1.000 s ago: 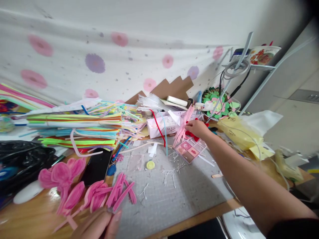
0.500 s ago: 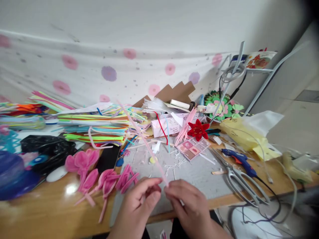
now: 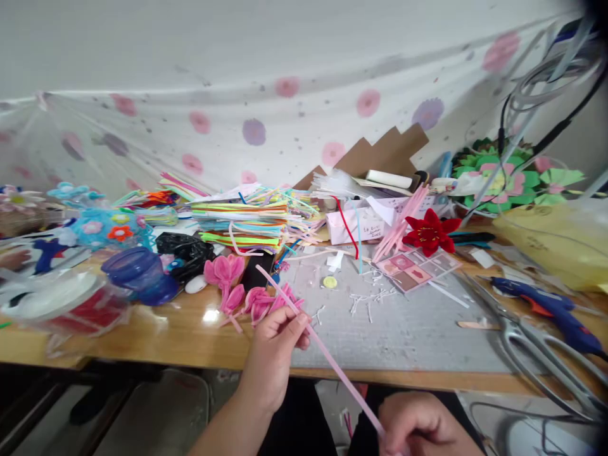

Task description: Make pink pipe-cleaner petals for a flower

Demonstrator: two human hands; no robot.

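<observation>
A long pale pink pipe cleaner [image 3: 327, 354] slants across the front edge of the wooden table [image 3: 180, 335]. My left hand [image 3: 278, 348] pinches it near its upper part, fingers closed. My right hand [image 3: 418, 427] at the bottom edge is closed round its lower end. Just beyond my left hand lie several bright pink pipe-cleaner petals [image 3: 237, 294]. Further back rest a grey cutting mat [image 3: 394, 329], a red flower [image 3: 430, 231] and a bundle of pale pink pipe cleaners [image 3: 401, 221].
A stack of coloured pipe cleaners [image 3: 247, 221] fills the middle back. Large scissors [image 3: 541, 361] and a blue glue gun [image 3: 546, 310] lie at the right. A blue plastic lid [image 3: 137, 272], a black bag [image 3: 183, 247] and crafted flowers [image 3: 102, 225] crowd the left.
My right hand left the bundle at the back, both hands met on one pale pink pipe cleaner, and now they have drawn apart along it. The view has swung left.
</observation>
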